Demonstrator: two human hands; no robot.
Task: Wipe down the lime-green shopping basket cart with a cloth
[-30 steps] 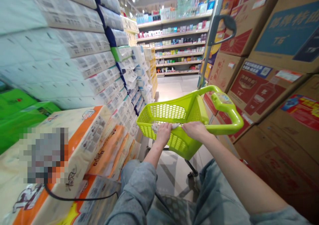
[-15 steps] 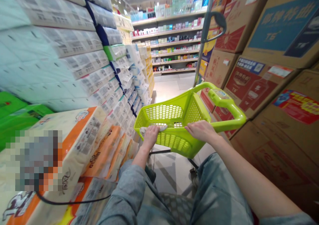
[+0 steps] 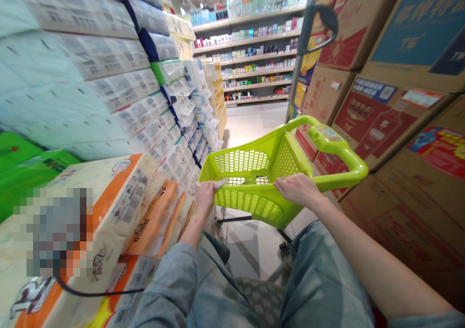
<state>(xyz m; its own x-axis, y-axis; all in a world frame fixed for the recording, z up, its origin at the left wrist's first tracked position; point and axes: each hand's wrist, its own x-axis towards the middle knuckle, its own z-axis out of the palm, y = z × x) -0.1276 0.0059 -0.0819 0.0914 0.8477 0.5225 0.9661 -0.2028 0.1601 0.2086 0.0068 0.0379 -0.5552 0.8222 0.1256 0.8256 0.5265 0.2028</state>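
A lime-green shopping cart [image 3: 250,202] with a perforated basket stands in front of my knees, its handle toward the right. My left hand [image 3: 205,197] is closed on a white cloth [image 3: 219,184] at the left end of the basket's near rim. Most of the cloth is hidden by the fingers; only a small white piece shows. My right hand [image 3: 298,189] is wrapped round the same rim farther right, close to the handle end. The basket floor shows through its slots, with part of the inside hidden by the near wall.
Stacked tissue packs [image 3: 145,95] rise on the left, and an orange-banded pack [image 3: 109,197] lies nearer, with a black cable [image 3: 98,295] across it. Cardboard boxes [image 3: 378,124] line the right. A grey pole [image 3: 300,71] stands behind the cart. Stocked shelves [image 3: 254,52] are at the back.
My left hand and the cloth have slid left along the basket rim to its end. My right hand keeps its grip on the rim. The view has shifted slightly.
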